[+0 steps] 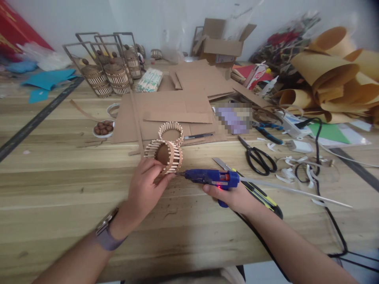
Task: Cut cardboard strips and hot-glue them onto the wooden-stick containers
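My left hand (150,179) pinches the near rim of a small round basket (174,157) made of short wooden sticks and a brown cardboard band. A blue hot glue gun (204,177) is gripped in my right hand (233,197), its nozzle close to the basket's lower right edge. A red light glows on the gun, and a long pale glue stick (296,190) trails out of its back. Behind the basket stands a ring of sticks (171,133). Whether the nozzle touches the basket I cannot tell.
A utility knife (263,197) lies beside my right hand, with black scissors (259,159) beyond it. Cardboard sheets (130,118) cover the middle. Finished lantern-like pieces (116,77) stand at the back left. A black cable (333,221) runs along the right.
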Available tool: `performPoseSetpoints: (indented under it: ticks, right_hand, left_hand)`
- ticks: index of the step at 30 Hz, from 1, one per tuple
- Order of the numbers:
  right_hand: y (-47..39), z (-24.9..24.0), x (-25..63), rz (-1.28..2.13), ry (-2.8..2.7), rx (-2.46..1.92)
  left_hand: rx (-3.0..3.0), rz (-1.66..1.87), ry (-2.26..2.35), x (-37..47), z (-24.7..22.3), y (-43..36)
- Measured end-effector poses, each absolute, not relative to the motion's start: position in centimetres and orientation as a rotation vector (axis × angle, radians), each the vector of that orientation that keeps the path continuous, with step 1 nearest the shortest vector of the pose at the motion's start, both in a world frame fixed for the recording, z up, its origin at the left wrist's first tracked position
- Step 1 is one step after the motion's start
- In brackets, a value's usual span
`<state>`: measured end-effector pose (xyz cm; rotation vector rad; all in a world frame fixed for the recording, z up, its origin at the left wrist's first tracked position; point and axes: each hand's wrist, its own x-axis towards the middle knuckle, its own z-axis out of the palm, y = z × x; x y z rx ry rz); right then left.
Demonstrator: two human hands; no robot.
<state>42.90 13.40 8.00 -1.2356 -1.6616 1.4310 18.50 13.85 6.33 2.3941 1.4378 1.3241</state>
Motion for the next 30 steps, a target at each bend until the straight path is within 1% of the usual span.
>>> performPoseSetpoints:
  ticks: [10,22,30]
  right_hand:
    - [13.45,8.21,42.95,1.436,-1.669,-1.155]
    - [13.34,8.56,42.98,1.407,-1.679,-1.240]
    - [13.36,8.43,43.09,1.412,-1.699,-1.220]
  left_hand:
    - [2.431,1.337,1.459,18.53,6.22,13.75]
    - [2.399,1.319,1.455,18.47,6.41,13.73]
    - [2.383,1.336,1.453,18.55,6.53,13.74]
